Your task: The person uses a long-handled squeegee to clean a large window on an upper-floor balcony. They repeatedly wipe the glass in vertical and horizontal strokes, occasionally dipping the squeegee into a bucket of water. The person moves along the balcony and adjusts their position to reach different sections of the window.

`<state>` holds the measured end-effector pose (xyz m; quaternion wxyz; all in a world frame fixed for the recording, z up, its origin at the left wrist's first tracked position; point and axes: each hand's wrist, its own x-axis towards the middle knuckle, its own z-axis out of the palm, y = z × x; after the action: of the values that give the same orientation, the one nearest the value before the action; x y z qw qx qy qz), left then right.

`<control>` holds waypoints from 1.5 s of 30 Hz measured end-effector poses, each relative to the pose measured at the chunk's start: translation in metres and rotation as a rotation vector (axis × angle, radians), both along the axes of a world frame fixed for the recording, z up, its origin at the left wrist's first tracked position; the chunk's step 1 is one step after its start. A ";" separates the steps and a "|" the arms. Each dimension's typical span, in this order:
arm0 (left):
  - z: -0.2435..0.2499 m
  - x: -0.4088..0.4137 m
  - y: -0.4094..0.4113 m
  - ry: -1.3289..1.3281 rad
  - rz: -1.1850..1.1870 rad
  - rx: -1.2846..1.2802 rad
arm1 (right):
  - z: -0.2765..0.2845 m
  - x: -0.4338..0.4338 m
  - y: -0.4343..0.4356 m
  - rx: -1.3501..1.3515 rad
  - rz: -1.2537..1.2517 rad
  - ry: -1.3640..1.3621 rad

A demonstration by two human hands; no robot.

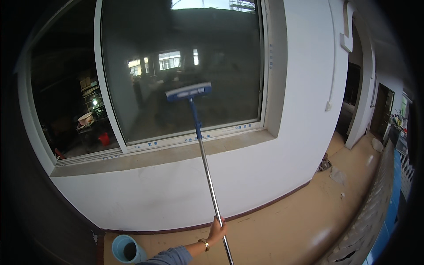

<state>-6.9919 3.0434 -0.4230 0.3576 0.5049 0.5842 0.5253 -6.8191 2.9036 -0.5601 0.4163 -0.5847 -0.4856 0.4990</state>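
Observation:
My left hand (217,230) grips the shiny metal pole (210,184) of a long-handled window squeegee. The blue squeegee head (189,92) is up against the dark window pane (218,73), tilted slightly, its pale edge uppermost. A blue plastic joint (194,116) links the head to the pole. The pole slants down across the white window frame (175,140) and the bare sill (185,150). Its lower end runs out of the bottom of the picture. My right hand is out of view.
A light blue bucket (140,252) stands on the tan floor (265,225) at lower left. The window's left side looks into a dark room with a red bucket (104,139). At right are a plastic bag (338,175), a balustrade (374,202) and an arched opening (351,82).

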 end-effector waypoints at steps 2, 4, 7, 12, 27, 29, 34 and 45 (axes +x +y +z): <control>-0.032 0.004 -0.026 0.046 -0.009 -0.046 | 0.022 0.000 0.005 0.047 0.002 0.010; -0.063 0.006 -0.047 0.063 -0.022 -0.125 | 0.031 0.001 0.004 0.069 -0.002 0.013; -0.069 0.015 -0.071 0.132 -0.034 -0.203 | 0.021 0.009 -0.014 0.072 -0.001 -0.012; -0.025 0.017 -0.067 0.101 -0.020 -0.021 | -0.044 0.035 -0.077 -0.027 -0.002 -0.088; 0.441 -0.137 0.089 0.007 0.057 0.560 | 0.252 -0.092 0.003 0.813 -0.045 -0.018; 0.462 -0.158 0.093 0.037 0.093 0.618 | 0.264 -0.110 0.003 0.884 -0.054 -0.063; 0.414 -0.184 0.088 0.130 0.110 0.633 | 0.230 -0.134 -0.019 0.773 -0.007 -0.060; 0.149 -0.151 -0.049 0.131 0.055 0.144 | -0.064 -0.090 -0.189 -0.013 -0.097 0.121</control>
<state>-7.1431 2.9942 -0.2741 0.2667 0.5462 0.5807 0.5416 -6.9091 2.7145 -0.6245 0.4648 -0.5789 -0.4275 0.5158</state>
